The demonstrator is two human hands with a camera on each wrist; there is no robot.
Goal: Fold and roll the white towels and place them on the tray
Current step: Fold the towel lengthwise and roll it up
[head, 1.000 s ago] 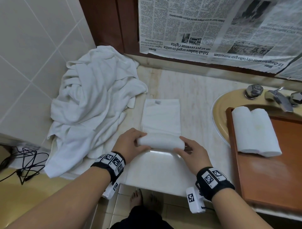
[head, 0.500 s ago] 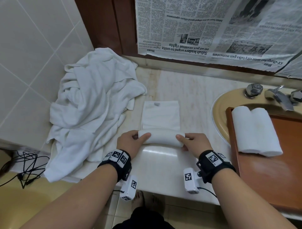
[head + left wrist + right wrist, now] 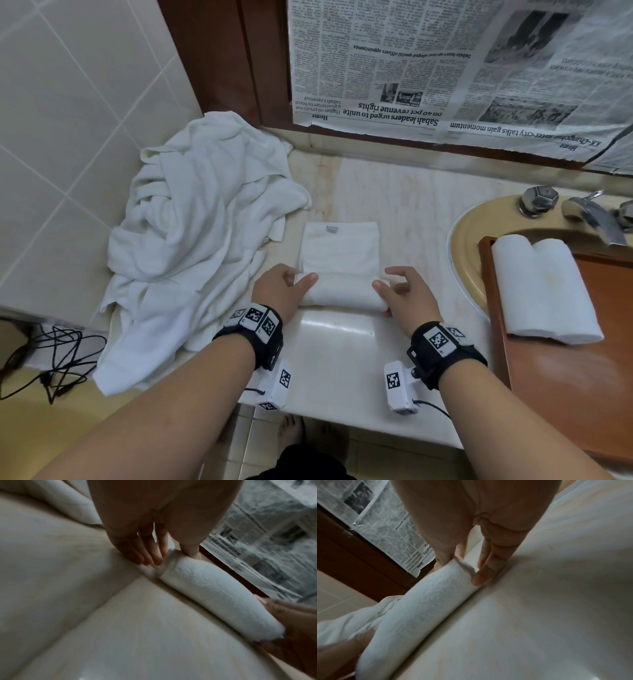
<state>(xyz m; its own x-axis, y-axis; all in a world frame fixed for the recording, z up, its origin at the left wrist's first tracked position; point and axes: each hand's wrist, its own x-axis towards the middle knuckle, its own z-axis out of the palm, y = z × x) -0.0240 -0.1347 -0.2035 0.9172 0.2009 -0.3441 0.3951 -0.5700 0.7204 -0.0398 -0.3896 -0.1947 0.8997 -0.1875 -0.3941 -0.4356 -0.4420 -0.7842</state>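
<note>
A white towel lies on the marble counter [image 3: 335, 370], its near part wound into a roll [image 3: 342, 291] and its far part [image 3: 339, 246] still flat with a small label at the far edge. My left hand [image 3: 284, 284] holds the roll's left end, thumb on top, fingers beside the end [image 3: 171, 557]. My right hand [image 3: 400, 291] holds the right end the same way [image 3: 462, 569]. Two rolled white towels [image 3: 544, 287] lie side by side at the far end of the brown wooden tray [image 3: 565, 394] on the right.
A heap of loose white towels [image 3: 198, 233] fills the counter's left side against the tiled wall. The tray rests over a beige sink [image 3: 469, 240] with a metal faucet [image 3: 596, 212]. Newspaper [image 3: 445, 68] hangs behind. Black cables [image 3: 51, 359] lie low on the left.
Both hands have pushed the roll away from me over the flat part. The roll has grown thicker and the flat part shorter.
</note>
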